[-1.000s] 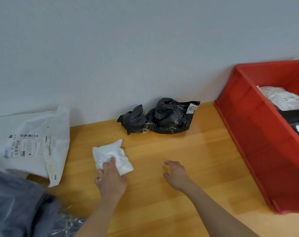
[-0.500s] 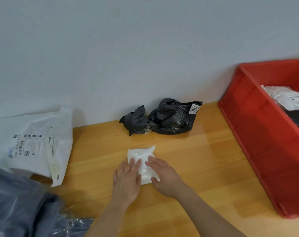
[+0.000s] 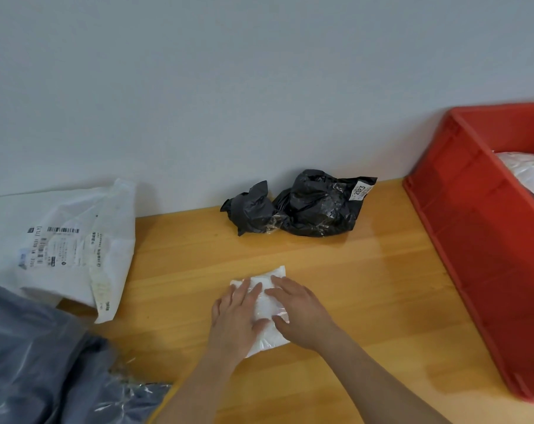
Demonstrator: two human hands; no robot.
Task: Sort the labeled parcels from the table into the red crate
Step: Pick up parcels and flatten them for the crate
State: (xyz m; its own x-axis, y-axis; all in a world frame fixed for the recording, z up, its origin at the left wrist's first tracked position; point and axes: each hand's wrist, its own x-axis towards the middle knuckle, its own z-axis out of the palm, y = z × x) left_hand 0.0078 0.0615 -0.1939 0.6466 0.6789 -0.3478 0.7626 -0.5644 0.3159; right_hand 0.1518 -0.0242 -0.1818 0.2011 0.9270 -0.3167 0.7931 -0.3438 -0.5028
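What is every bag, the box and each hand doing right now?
small white parcel: flat on the table, under both hands
left hand: open, resting on it
right hand: open, resting on it
black parcel: crumpled, by the wall, label showing
big white parcel: lying label up
red crate: open, parcels inside
grey bags: piled at the table's corner

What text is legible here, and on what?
"2023" on the white sticker of the black parcel; the smaller print around it is too blurred to read.
"[TLY]" beside a barcode on the shipping label of the large white parcel; the remaining lines are too small to read.
The small white parcel under both hands shows no readable text.
The label on the white parcel in the red crate is blurred.
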